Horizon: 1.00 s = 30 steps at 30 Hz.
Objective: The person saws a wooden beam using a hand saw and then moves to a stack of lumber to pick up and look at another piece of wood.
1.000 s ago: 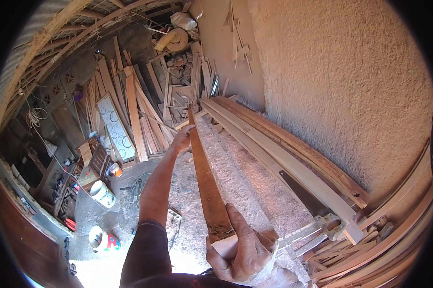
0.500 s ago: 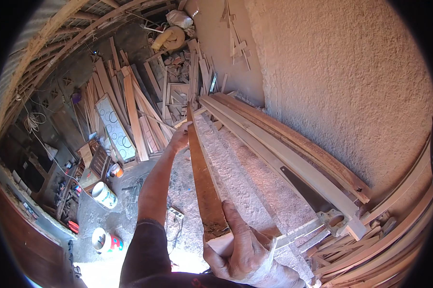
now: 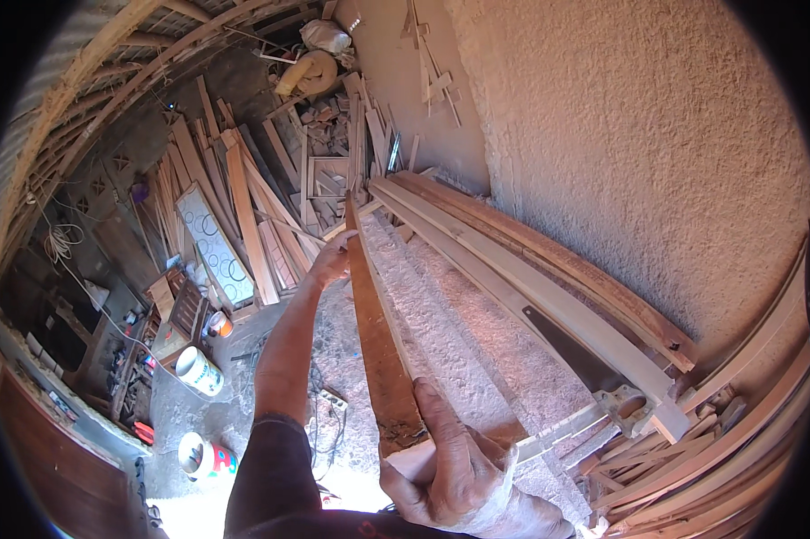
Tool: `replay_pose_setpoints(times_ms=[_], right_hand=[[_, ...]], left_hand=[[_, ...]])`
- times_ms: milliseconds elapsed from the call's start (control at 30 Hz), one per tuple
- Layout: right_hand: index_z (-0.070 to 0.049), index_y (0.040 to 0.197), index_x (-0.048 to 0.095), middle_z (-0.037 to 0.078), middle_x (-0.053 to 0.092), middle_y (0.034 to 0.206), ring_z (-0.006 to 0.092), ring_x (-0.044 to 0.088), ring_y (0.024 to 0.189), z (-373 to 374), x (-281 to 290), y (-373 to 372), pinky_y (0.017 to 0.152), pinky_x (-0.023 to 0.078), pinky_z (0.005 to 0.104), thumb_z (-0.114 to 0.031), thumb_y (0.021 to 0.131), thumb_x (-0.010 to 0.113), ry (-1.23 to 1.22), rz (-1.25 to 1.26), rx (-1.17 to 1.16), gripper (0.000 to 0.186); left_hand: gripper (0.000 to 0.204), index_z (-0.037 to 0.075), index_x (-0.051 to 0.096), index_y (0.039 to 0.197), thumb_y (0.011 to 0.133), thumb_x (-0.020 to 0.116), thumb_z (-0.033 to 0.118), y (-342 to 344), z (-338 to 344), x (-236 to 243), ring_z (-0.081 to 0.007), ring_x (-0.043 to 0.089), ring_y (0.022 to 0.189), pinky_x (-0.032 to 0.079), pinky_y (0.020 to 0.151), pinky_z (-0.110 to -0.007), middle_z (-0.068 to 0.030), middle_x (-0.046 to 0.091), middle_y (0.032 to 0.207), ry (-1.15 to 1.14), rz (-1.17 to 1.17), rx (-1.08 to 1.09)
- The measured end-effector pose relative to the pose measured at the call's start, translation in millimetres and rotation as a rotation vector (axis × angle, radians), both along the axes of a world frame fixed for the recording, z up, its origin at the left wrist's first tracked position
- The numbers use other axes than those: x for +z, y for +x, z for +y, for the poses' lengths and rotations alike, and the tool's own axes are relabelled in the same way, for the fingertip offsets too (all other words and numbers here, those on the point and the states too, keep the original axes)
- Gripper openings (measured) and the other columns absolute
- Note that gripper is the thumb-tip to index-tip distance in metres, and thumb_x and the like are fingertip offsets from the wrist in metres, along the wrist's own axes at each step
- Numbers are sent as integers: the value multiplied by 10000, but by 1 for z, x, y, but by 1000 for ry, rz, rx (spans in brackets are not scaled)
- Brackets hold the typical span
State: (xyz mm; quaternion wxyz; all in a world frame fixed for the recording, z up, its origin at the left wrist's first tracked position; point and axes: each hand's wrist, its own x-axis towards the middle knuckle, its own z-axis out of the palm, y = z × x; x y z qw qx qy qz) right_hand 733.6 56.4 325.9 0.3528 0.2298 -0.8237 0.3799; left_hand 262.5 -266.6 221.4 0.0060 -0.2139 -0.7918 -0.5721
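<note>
A long, narrow brown wooden plank [image 3: 374,346] runs away from me, its near end close to my body and its far end pointing at the back of the room. Its near end sits in my right hand [image 3: 454,472], thumb along the upper face and fingers wrapped around the edge. Farther along, my left hand [image 3: 333,259] grips the plank's left side with the arm stretched out; part of those fingers is hidden behind the wood. To the right, a handsaw [image 3: 574,349] with a pale handle lies by several long boards [image 3: 522,278].
A rough plastered wall [image 3: 638,126] rises on the right. Stacked timber strips [image 3: 737,449] lie at the lower right. Planks [image 3: 243,207] lean at the back left. On the floor stand a white bucket [image 3: 198,370], another bucket [image 3: 205,456] and a power strip [image 3: 333,399].
The view has shifted very slightly. Both hands keep the same hold on the plank, which has hardly moved.
</note>
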Motion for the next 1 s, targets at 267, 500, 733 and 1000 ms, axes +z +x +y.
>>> replay_pose_setpoints(times_ms=[267,500,733,1000], right_hand=[[162,1316,455,328,673,1014,388,730,877,3,2,0,776,600,410,-143,755,760,-109,-86,42,707],[138,1315,496,215,669,1131,195,636,622,13,-18,2,603,498,305,-298,803,733,155,50,-89,714],[144,1295,512,229,663,1152,183,604,565,6,-15,1,564,475,305,-281,802,726,69,85,-76,685],[144,1289,518,237,658,1168,179,606,563,5,-20,0,548,463,302,-270,793,730,76,155,-92,680]], left_hand=[[715,295,363,1501,879,468,-41,-2,-3,-8,-185,651,641,441,463,-283,-112,671,812,-192,-51,63],[747,306,338,1523,872,451,-42,20,23,1,-190,650,655,466,463,-285,-119,671,862,-279,-54,121],[715,325,360,1503,886,457,-25,3,9,-11,-173,632,641,470,454,-291,-108,677,971,-163,-46,76],[691,340,360,1479,899,505,-4,-5,-2,-16,-151,601,610,455,452,-296,-95,677,941,-201,22,76]])
